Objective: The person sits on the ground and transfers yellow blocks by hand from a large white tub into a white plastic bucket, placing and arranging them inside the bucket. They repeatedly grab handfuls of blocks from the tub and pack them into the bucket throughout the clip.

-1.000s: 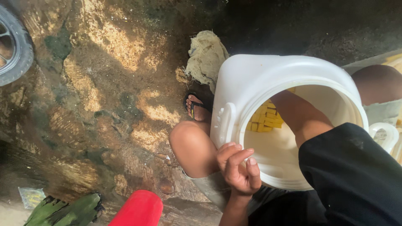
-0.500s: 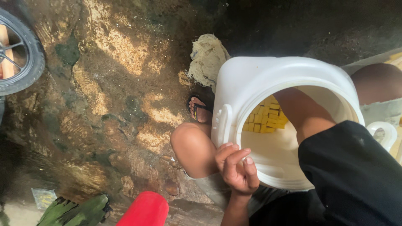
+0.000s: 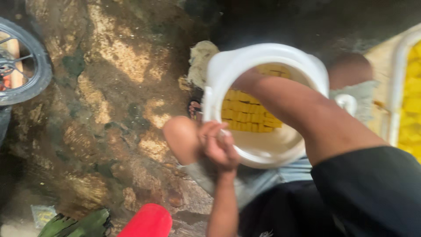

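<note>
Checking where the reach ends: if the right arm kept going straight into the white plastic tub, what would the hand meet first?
Probably the stacked yellow blocks inside the white plastic tub; the right arm points at them, but its hand is hidden and depth is unclear.

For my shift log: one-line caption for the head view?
Left hand grips white plastic bucket rim; right arm reaches inside toward yellow blocks.

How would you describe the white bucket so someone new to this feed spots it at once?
Start from the mottled brown ground on the left and move right to the person's bare knee. Just right of it is the white bucket, its rim gripped by the left hand. It alone is round, wide-mouthed, with yellow blocks inside and an arm reaching in.
</note>
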A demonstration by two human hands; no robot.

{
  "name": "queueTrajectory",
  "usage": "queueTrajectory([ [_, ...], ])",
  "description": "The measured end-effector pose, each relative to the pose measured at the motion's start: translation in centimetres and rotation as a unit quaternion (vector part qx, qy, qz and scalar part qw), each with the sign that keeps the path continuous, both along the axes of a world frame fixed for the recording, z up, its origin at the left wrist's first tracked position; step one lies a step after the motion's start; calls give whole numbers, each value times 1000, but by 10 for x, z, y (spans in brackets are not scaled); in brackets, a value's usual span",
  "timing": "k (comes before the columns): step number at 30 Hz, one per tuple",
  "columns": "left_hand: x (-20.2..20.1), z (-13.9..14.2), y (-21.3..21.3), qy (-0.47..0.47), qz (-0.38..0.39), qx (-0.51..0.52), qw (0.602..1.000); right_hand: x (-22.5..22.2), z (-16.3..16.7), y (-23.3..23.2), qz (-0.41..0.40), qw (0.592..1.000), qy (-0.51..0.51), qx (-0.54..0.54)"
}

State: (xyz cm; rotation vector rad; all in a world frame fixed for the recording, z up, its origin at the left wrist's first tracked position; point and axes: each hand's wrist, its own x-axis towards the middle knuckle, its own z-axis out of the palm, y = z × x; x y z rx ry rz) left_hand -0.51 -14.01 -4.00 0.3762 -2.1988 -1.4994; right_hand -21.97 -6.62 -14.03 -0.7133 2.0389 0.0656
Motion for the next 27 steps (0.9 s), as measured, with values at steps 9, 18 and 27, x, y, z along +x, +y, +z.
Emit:
queueTrajectory([
  [9, 25, -21, 6, 48, -1, -15, 999, 83, 212, 158, 13, 906, 33, -423],
  [18, 20, -22, 8, 32, -18, -119, 992, 206, 42, 548, -590, 679, 369, -235],
  [27, 13, 47, 96, -176, -4, -356, 918, 302, -116, 582, -612, 719, 294, -150],
])
